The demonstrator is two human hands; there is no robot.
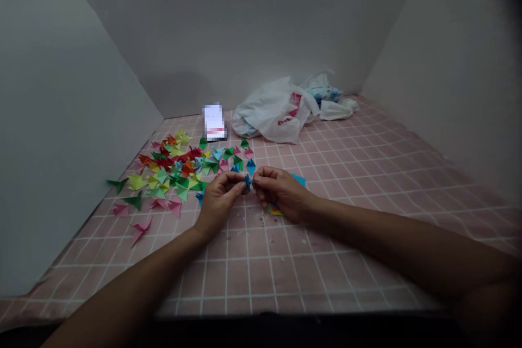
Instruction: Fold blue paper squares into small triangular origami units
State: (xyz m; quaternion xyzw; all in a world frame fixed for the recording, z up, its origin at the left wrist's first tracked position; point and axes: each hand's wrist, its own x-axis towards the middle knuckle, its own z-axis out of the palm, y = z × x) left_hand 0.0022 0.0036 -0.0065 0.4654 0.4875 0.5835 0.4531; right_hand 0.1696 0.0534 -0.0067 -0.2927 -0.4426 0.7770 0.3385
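My left hand (pixel 222 196) pinches a small folded blue paper piece (pixel 247 182) between thumb and forefinger. Close on its right is my right hand (pixel 281 190), with thumb and forefinger pressed together. Whether those fingertips touch the blue paper or hold something small, I cannot make out. Under and beside the right hand, a blue paper sheet (pixel 299 180) and a yellow paper (pixel 277 212) partly show. Folded paper cranes in many colours lie to the left, among them a dark blue crane (pixel 250 166) just beyond my fingers and a pink crane (pixel 141 230) nearer me.
A pink-and-white checked cloth (pixel 350 261) covers the table. A lit phone (pixel 214 122) stands behind the cranes. White plastic bags (pixel 273 111) lie against the back wall (pixel 253 22). Pale panels rise on the left and right sides.
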